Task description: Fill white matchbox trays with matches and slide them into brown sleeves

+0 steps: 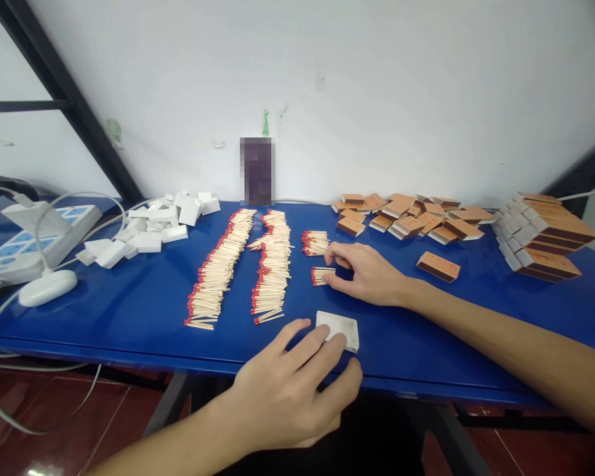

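My left hand (pixel 297 390) is at the table's front edge, fingers spread and bent. Its middle fingertips reach over a small white matchbox tray (pixel 344 325) that lies with its hollow side up, no matches visible in it. My right hand (pixel 369 274) reaches in from the right, thumb and index finger apart. The thumb tip touches a small group of red-headed matches (pixel 319 276), and the index fingertip is beside a second small group of matches (pixel 315 242) just behind. Two long rows of matches, one farther left (pixel 221 271) and one nearer (pixel 272 271), lie with heads leftward.
White trays (pixel 149 225) are heaped at the back left, near a power strip (pixel 44 238) and white cables. Orange matchbox sleeves (pixel 409 215) are piled at the back right. One matchbox sleeve (pixel 439 266) lies alone; stacked matchboxes (pixel 545 231) stand far right on the blue table (pixel 143 317).
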Available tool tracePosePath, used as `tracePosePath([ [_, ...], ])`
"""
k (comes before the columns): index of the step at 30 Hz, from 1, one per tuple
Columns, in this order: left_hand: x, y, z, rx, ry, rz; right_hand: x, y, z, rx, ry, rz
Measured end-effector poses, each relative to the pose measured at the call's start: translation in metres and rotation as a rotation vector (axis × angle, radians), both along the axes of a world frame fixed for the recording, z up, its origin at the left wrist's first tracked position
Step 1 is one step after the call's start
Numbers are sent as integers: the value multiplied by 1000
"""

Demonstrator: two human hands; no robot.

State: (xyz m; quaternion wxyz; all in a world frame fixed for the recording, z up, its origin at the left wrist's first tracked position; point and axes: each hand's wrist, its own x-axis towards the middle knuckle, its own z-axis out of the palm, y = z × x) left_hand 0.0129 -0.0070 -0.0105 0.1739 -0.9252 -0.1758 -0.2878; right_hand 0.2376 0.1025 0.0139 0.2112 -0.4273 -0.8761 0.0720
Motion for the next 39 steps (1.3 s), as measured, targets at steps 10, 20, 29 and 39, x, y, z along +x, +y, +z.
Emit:
tracePosePath([
  [10,0,0,1,6,7,3,0,2,-2,-15,9,-3],
  [20,1,0,1,-4,5,-1,0,1,-1,-43,4,-11],
  [29,0,0,1,-1,3,-6,-1,3,-1,-99,29,-34],
  [39,0,0,0,-2,2,-3,0,3,-2,-70,15,-31],
])
